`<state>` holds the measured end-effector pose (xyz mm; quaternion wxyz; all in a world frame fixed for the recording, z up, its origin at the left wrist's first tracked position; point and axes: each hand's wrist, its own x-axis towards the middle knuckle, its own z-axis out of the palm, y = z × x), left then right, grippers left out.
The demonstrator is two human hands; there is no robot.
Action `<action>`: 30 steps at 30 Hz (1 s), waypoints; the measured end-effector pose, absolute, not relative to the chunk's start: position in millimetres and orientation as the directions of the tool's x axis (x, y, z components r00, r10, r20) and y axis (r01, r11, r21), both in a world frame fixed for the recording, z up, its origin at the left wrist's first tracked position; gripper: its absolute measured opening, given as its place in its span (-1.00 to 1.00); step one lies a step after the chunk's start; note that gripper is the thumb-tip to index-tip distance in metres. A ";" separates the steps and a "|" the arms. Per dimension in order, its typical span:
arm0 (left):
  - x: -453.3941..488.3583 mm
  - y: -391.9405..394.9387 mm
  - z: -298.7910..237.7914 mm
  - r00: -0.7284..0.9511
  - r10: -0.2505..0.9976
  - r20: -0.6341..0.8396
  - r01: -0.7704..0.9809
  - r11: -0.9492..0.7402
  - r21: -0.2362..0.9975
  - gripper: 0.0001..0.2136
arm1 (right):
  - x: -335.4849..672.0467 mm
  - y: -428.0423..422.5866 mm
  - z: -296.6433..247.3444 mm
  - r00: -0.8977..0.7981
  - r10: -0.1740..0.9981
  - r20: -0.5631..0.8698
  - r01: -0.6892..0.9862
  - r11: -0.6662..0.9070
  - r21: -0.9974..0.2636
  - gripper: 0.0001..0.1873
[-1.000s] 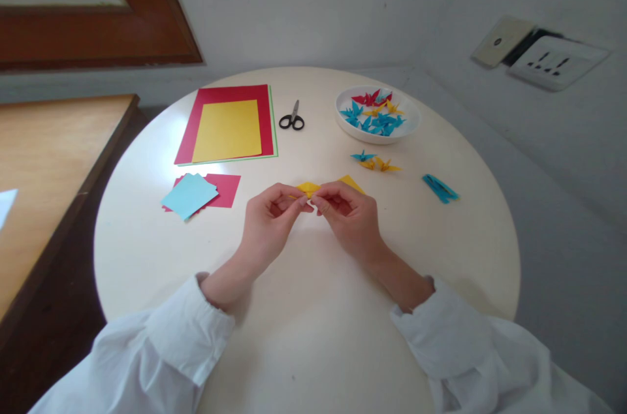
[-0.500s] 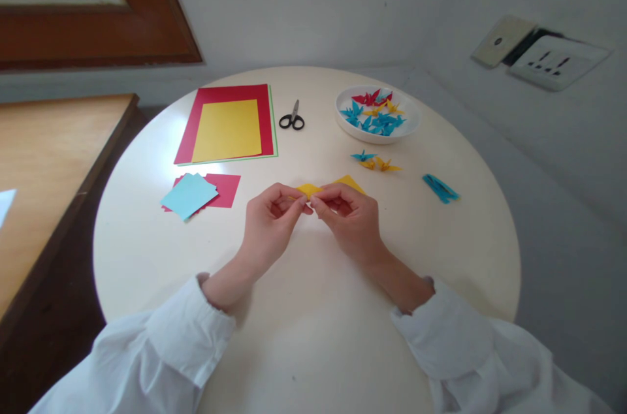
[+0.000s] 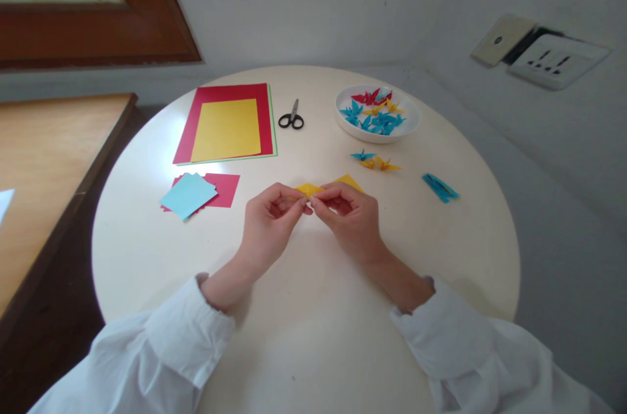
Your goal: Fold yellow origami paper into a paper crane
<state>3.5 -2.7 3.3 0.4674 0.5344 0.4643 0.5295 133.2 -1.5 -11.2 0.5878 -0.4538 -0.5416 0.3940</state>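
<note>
Between my fingertips is a small folded piece of yellow origami paper (image 3: 308,190), its lower edge pinched from both sides. My left hand (image 3: 271,221) is closed on its left end, thumb against forefinger. My right hand (image 3: 349,218) pinches it on the right, the two thumbs almost touching. Behind my right hand, another yellow paper (image 3: 349,181) lies on the table, partly covered by my fingers. Just beyond it sit a blue paper crane (image 3: 363,155) and yellow paper cranes (image 3: 386,164).
On the round white table (image 3: 304,335), a white dish (image 3: 345,130) holds several paper cranes. Scissors (image 3: 292,117) lie beside large red and yellow sheets (image 3: 228,130). Light-blue squares (image 3: 189,195) overlap pink ones (image 3: 228,191) at left. Folded blue strips (image 3: 441,187) lie at right.
Both hands keep the same pinch on the yellow paper, with hardly any movement. The whole view has shifted very slightly.
</note>
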 end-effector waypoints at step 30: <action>2.7 -2.1 0.7 0.066 0.995 0.075 -0.081 -0.070 0.994 -0.69 | 135.4 -0.8 -9.7 0.072 0.970 0.231 0.044 0.228 -0.973 -0.92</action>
